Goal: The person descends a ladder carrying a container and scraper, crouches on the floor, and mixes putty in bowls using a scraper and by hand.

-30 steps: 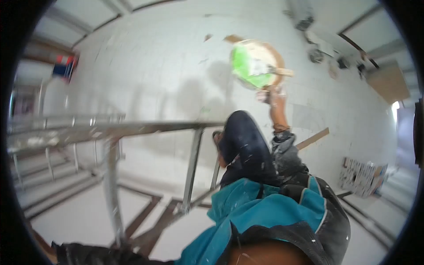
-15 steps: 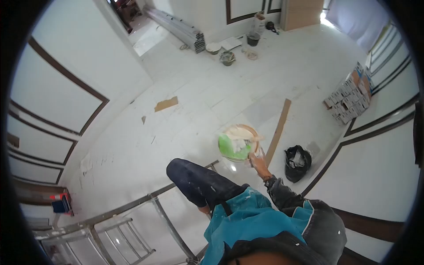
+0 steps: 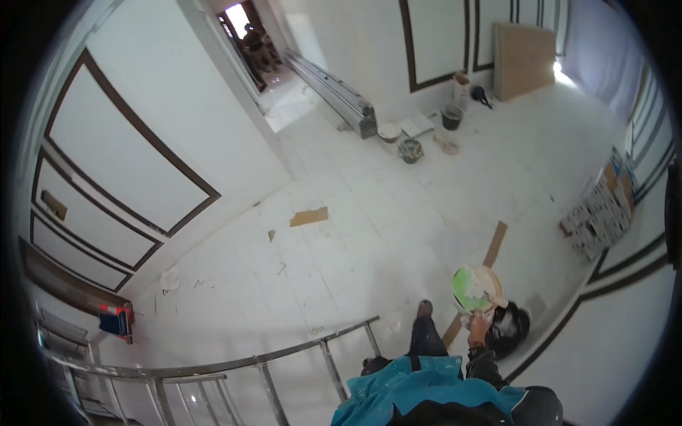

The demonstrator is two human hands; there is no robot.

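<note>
Right hand is closed on the near edge of the bucket, which hangs out front on the right, partly overlapping the bag in my view. Left hand out of frame; I cannot tell its state. For a good hold, I'd keep the bucket level so the tool stays put. Count: one bucket, one tool, one bag, two scraps.

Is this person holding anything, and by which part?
Yes: the right hand holds a round tub by its edge nearest the body; exact finger placement is unclear. The left hand is out of view.
</note>
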